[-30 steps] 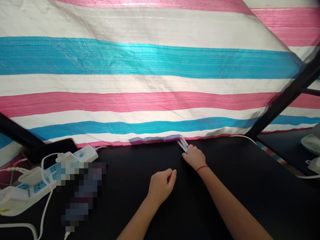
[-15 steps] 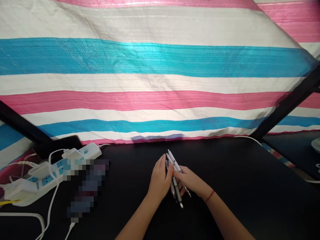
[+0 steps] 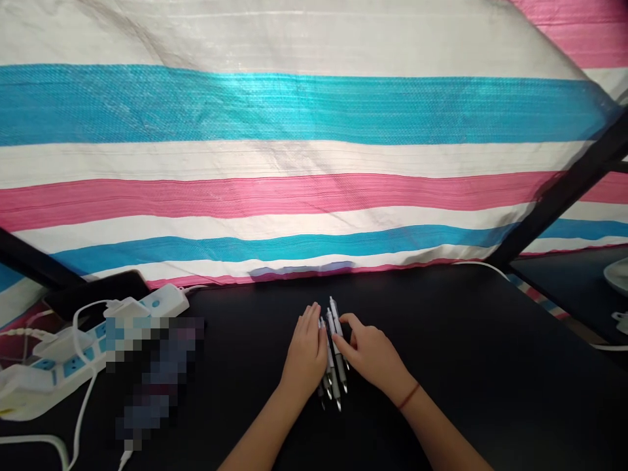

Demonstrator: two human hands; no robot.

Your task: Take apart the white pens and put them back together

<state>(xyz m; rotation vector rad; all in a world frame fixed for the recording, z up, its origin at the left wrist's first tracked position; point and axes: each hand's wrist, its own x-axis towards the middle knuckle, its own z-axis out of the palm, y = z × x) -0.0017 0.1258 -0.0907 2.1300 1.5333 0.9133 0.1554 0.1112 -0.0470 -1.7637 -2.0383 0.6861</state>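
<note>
Nearest: thick white cable (image 3: 36, 440) curving over the left side of the black tabletop (image 3: 417, 418); thinner white cable (image 3: 81, 418) runs beside it. Slim white-and-grey plastic pens (image 3: 336, 358), several, bunched mid-tabletop, well short of the far edge, silvery tips toward the person, roughly side by side, ends uneven. Left hand (image 3: 304, 353): fingers straight, pressed together, laid along the pens' left side, hiding part of the bunch. Right hand (image 3: 369, 343), thin reddish-brown cord band (image 3: 409, 396) at the wrist: fingers bent, thumb and forefinger apart, thumb at the pens; can't tell if it pinches any.

Left of the hands, well apart: long pixelated dark item (image 3: 161, 379), white connector at its near end. Beyond it, long white power strip (image 3: 110, 340) with blue socket faces, slanting along the left side, crowded with white plugs and leads. Flat black slab (image 3: 101, 292) just behind the strip.

Far edge: pink, white and blue striped woven plastic sheet (image 3: 294, 196) hangs across. Slanted black post (image 3: 554, 199) by the far right corner, white cord (image 3: 483, 265) close by.
</note>
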